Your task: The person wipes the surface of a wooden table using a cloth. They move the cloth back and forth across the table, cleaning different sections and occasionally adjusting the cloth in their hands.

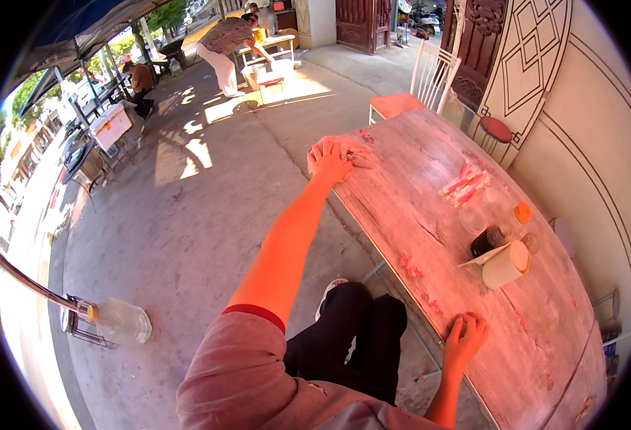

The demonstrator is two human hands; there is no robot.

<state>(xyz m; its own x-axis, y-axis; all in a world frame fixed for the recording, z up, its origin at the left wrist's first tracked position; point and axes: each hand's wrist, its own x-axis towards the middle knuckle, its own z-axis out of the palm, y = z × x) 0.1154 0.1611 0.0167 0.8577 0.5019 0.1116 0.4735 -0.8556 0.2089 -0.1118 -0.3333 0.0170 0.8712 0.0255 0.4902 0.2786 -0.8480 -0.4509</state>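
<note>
My left hand (330, 162) is spread flat over a crumpled cloth (359, 152) at the far left corner of a wood-patterned table (401, 199). My right hand (466, 334) rests on the near edge of the tabletop with nothing seen in it, its fingers bent and a little apart. Beyond the right hand stand a pale paper roll (506, 266), a dark jar (487, 241) and an orange lid or cap (523, 212). A pile of red and white wrapped sticks (466, 184) lies farther along the table, near some clear containers (474, 219).
A white metal chair with a red seat (399, 105) stands at the table's far end, a red round stool (495, 130) by the wall. A large clear bottle (125, 321) is at the left. One person (229, 45) bends over a low table; another (141, 80) sits farther left.
</note>
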